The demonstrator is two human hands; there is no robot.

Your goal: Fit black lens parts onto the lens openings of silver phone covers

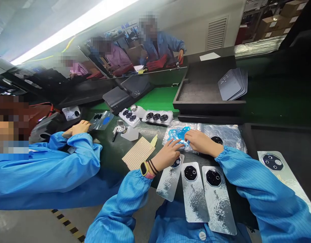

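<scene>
My left hand (168,156) has its fingers stretched out at the near edge of some blue film (179,134), which lies on clear plastic bags (233,131). It partly covers the round camera area of a silvery phone back cover (168,184). From the other side, my right hand (203,142) pinches at the film with bent fingers; its fingertips are partly hidden. Two more silvery covers, a middle one (196,200) and a right one (219,206), lie side by side at the table's front edge, overhanging it.
A dotted sticker sheet (139,154) lies left of my hands, near a metal pump bottle (122,129) and bagged black lens plates (157,117). Behind stands a black tray (208,103) with grey panels (231,86). Another cover (284,175) lies right. A co-worker's hand (80,127) is at left.
</scene>
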